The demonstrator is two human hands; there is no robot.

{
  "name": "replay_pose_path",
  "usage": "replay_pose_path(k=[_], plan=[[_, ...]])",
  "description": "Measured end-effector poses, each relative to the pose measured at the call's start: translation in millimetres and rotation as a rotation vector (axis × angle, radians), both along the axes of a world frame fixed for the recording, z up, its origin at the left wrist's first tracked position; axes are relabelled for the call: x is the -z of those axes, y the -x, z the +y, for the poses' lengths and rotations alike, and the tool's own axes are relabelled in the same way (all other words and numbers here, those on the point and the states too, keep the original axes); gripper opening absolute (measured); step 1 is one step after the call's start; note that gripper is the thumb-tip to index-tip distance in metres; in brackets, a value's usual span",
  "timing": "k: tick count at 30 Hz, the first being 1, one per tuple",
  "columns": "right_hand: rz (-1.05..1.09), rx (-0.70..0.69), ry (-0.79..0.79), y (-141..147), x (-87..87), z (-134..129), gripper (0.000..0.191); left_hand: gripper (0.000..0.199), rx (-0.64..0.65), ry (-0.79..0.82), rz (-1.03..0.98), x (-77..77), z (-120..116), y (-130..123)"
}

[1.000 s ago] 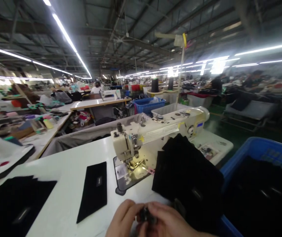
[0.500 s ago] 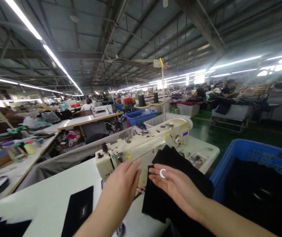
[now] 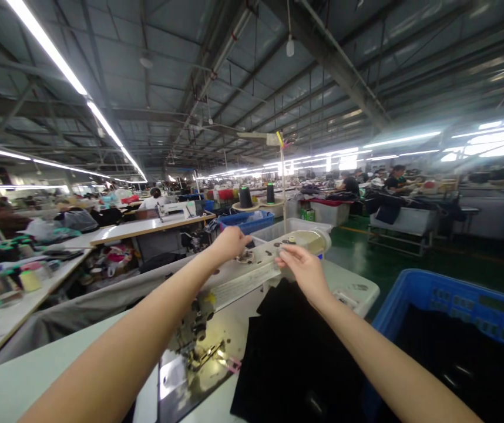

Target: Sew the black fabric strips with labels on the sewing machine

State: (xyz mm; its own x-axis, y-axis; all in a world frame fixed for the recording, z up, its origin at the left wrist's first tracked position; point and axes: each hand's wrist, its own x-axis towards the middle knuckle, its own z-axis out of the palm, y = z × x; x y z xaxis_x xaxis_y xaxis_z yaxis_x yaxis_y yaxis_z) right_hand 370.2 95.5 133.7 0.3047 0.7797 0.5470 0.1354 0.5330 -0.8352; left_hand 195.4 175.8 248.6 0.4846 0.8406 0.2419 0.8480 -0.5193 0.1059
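Head view: nearest, a fanned stack of black fabric pieces (image 3: 296,358) lies on the pale counter (image 3: 23,379), just left of a blue plastic crate (image 3: 410,285) that holds more black material. Left of the stack, light falls on the metal bed of the industrial sewing machine (image 3: 243,285); a small pink item (image 3: 234,364) of unclear kind sits there near the fabric's edge. Both arms stretch over this to the top of the machine. The left hand (image 3: 229,243) is curled, fingertips together, above the middle of the machine's arm; whether it pinches thread or anything else cannot be told. The right hand (image 3: 301,270) has thumb and fingers drawn close near the machine's rear end, and its hold cannot be made out either. Beyond the machine run a grey cloth sling (image 3: 88,320) and a whitish plastic bin (image 3: 318,226), then a blue bin (image 3: 252,222) and two dark thread cones, left (image 3: 245,198) and right (image 3: 270,194). Farther off, a person in white (image 3: 150,202) is by another sewing machine (image 3: 179,210).
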Motion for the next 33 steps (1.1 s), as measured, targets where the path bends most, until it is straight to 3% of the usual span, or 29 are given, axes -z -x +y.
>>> replay_pose_path(k=[4, 8, 11, 15, 21, 25, 30, 33], plan=[[-0.180, 0.072, -0.057, 2.7, -18.7, 34.4, 0.033, 0.026, 0.013, 0.058, 0.015, -15.2, -13.1, 6.2], [-0.463, 0.069, -0.115, 16.0, -34.8, 55.9, 0.017, 0.013, 0.025, 0.049, 0.087, -0.7, -36.9, 14.3], [-0.695, -0.003, -0.144, 28.0, -41.1, 61.6, 0.017, 0.014, 0.039, 0.013, 0.123, 12.9, -55.0, 20.4], [-0.924, -0.070, -0.177, 34.5, -39.8, 57.6, 0.021, 0.022, 0.020, -0.024, 0.121, 22.2, -66.4, 26.3], [-1.101, -0.084, -0.209, 27.2, -28.4, 48.5, 0.036, 0.022, -0.029, -0.083, 0.097, 30.2, -58.4, 27.9], [-1.140, -0.063, -0.209, 23.5, -28.6, 40.1, 0.036, 0.025, -0.084, -0.136, 0.074, 27.3, -54.0, 27.5], [-0.781, -0.018, -0.002, 9.3, -32.5, 34.9, 0.028, 0.027, -0.171, -0.167, 0.063, 25.6, -56.3, 29.2], [-0.709, 0.003, 0.122, -1.8, -34.5, 43.8, 0.029, 0.027, -0.167, -0.140, 0.083, 32.0, -57.9, 27.1]])
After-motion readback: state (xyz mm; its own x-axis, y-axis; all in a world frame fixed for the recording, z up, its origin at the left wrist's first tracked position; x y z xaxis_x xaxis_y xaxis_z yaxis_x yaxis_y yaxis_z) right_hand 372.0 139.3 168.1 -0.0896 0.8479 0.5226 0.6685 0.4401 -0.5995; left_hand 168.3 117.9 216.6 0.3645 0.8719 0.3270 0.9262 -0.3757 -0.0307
